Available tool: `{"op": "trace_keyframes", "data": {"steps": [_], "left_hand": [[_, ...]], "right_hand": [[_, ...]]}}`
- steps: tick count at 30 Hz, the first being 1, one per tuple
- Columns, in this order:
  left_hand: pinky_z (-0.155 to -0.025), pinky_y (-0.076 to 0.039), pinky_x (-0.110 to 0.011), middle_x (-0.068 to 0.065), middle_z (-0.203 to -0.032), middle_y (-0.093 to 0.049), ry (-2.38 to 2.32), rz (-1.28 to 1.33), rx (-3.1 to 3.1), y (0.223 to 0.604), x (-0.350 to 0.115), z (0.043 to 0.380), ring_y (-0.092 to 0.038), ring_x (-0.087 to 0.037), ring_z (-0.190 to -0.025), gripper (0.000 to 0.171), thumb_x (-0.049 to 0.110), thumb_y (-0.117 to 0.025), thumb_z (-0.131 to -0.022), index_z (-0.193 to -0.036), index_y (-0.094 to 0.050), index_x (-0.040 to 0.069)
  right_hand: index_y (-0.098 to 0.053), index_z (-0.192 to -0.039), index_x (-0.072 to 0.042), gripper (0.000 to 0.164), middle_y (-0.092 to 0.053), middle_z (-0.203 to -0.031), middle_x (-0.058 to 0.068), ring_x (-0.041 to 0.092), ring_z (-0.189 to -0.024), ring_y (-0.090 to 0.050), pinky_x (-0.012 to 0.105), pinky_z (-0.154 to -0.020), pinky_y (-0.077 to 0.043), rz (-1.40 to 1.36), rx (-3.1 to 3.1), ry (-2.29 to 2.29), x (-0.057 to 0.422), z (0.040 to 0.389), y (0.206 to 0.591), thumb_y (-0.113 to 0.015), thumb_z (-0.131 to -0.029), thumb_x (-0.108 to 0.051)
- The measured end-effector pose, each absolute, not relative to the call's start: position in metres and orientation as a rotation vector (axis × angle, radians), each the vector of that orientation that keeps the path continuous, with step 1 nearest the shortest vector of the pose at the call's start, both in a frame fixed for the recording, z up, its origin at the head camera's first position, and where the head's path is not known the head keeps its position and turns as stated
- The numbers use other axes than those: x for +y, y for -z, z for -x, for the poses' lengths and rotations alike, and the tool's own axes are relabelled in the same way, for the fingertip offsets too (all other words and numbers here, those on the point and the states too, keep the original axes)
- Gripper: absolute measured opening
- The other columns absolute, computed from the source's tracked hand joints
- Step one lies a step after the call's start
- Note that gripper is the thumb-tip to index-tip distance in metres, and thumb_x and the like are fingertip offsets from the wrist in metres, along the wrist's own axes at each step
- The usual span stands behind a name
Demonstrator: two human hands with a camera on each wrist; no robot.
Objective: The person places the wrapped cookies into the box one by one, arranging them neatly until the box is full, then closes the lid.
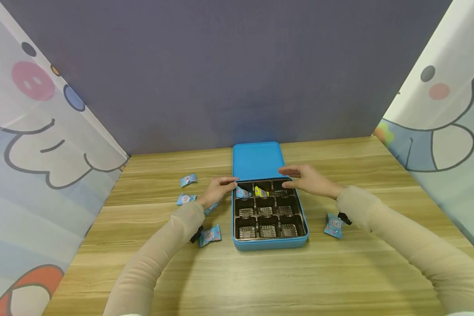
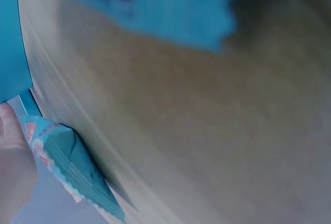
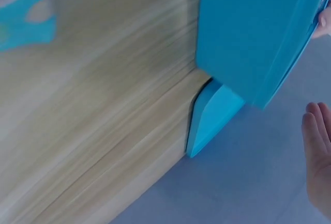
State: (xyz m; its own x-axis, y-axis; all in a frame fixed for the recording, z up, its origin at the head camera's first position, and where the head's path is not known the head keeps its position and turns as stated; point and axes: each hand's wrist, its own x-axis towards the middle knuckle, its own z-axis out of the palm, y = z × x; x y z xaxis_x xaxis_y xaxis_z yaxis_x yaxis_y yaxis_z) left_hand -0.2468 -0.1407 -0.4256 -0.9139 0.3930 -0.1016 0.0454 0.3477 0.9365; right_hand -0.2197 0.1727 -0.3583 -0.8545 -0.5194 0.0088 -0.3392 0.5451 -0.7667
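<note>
A blue tin box [image 1: 270, 244] with a dark divided tray [image 1: 265, 202] stands in the middle of the table. In its back row lie a blue-wrapped candy [image 1: 242, 192] at the left and a yellow-wrapped candy [image 1: 261, 192] in the middle. My left hand [image 1: 217, 191] is at the box's back left corner, fingers extended with the tips right at the rim. Over the back right compartment is my right hand [image 1: 311, 179], its fingers straight and thumb apart, with nothing seen between them. The right wrist view also shows those straight right fingers [image 3: 316, 131] beside the box.
Behind the box lies its blue lid [image 1: 258, 160]. Several blue-wrapped candies, such as one candy [image 1: 210, 235] near the left wrist, lie on the wooden table [image 1: 150, 245]. Another candy [image 1: 334, 226] is right of the box. A grey panel [image 1: 237, 79] closes off the back.
</note>
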Motion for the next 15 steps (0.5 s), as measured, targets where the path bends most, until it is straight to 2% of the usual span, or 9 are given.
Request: {"op": "trace_keyframes", "data": {"steps": [9,15], "left_hand": [[-0.107,-0.034,-0.045,-0.011,-0.141,-0.041,-1.601,-0.391,2.282,0.422,-0.14,0.246,-0.039,-0.03,-0.129,0.041,0.025,-0.052,-0.094,-0.132,-0.051,0.009],[-0.105,-0.037,-0.042,-0.008,-0.139,-0.045,-1.596,-0.376,2.294,0.422,-0.139,0.244,-0.044,-0.028,-0.126,0.039,0.023,-0.053,-0.094,-0.13,-0.052,0.01]], "right_hand": [[-0.048,-0.13,-0.001,0.051,-0.05,-0.131,0.019,0.037,-0.121,-0.046,0.047,-0.101,-0.04,0.7,2.646,1.115,0.207,0.21,0.359,-0.065,-0.085,-0.016],[-0.051,-0.129,-0.001,0.055,-0.053,-0.129,0.019,0.036,-0.118,-0.05,0.047,-0.096,-0.044,0.687,2.66,1.094,0.225,0.203,0.362,-0.067,-0.084,-0.027]]}}
